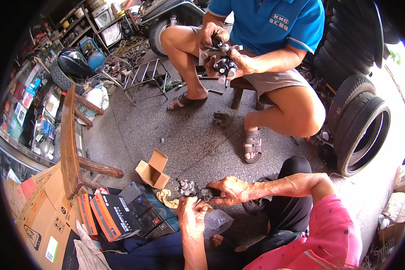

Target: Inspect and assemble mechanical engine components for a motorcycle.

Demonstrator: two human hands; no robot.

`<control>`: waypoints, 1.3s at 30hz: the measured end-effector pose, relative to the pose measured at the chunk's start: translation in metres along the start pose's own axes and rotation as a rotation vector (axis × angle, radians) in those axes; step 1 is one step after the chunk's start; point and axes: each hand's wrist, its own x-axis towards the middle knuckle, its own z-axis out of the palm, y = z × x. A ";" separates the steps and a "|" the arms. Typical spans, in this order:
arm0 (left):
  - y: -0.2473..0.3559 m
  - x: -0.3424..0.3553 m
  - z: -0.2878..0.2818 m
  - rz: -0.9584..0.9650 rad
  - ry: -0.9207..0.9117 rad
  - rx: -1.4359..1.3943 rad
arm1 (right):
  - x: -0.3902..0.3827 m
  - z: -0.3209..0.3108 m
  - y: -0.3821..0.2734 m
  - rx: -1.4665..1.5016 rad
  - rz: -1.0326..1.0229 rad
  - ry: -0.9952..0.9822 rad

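Note:
In front of me, low over the floor, is a small silvery metal part with a dark section, looking like a carburetor. My left hand comes up from the lower edge, its thumb and fingers closed on the near side of the part. From the right, my right hand grips the dark end; its fingertips partly hide where it holds. A clear plastic bag lies beside my left hand. Yellowish cloth sits just left of the part, and an open cardboard box stands beyond it.
Across from me a seated person in a blue shirt holds a cluster of metal and black parts. Orange-and-black boxes, dark batteries and a wooden bench are left. Tyres stand right; a small dark part lies mid-floor.

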 end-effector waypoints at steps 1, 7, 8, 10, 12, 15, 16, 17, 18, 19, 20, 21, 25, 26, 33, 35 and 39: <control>0.000 0.000 0.000 0.000 0.000 0.000 | 0.000 0.000 0.000 0.004 0.004 -0.002; 0.000 -0.001 0.000 0.000 -0.009 0.011 | 0.000 0.001 0.001 0.000 0.010 -0.006; 0.000 -0.001 0.000 0.001 -0.011 0.012 | 0.000 0.001 0.001 -0.001 0.009 -0.006; 0.000 0.000 0.000 0.001 -0.013 0.013 | -0.001 0.002 0.002 -0.002 0.005 0.000; 0.000 0.000 0.000 -0.001 -0.014 0.010 | -0.001 0.002 0.002 0.002 0.004 0.001; 0.000 -0.001 0.000 -0.002 -0.009 0.011 | -0.001 0.002 0.001 0.001 -0.004 0.009; 0.000 0.000 0.000 -0.002 -0.009 0.011 | -0.001 0.002 0.001 -0.002 -0.012 0.016; 0.000 0.000 -0.001 -0.012 -0.003 -0.002 | -0.001 0.002 0.001 -0.002 -0.013 0.016; 0.000 0.001 -0.001 -0.023 0.002 -0.016 | -0.001 0.002 0.002 -0.005 -0.009 0.011; 0.000 0.000 0.000 -0.023 0.003 -0.016 | -0.001 0.002 0.002 -0.008 -0.005 0.006; 0.001 -0.001 0.001 -0.017 -0.002 -0.014 | -0.001 0.002 0.002 -0.008 -0.005 0.006; 0.001 -0.002 0.002 -0.012 -0.007 -0.013 | -0.001 0.002 0.002 -0.003 -0.007 0.009; 0.001 -0.002 0.002 -0.012 0.001 -0.009 | -0.001 0.002 0.002 -0.008 -0.033 0.025; 0.001 -0.002 0.002 -0.012 0.003 -0.006 | -0.001 0.002 0.002 -0.008 -0.034 0.025; 0.001 -0.002 0.002 -0.012 0.009 0.001 | -0.001 0.001 -0.002 -0.032 0.000 0.013; 0.000 -0.001 0.000 -0.010 0.001 -0.004 | -0.001 0.002 -0.002 -0.018 -0.005 0.029; 0.001 -0.002 0.002 -0.015 0.010 -0.006 | -0.002 0.002 -0.002 0.009 0.007 0.022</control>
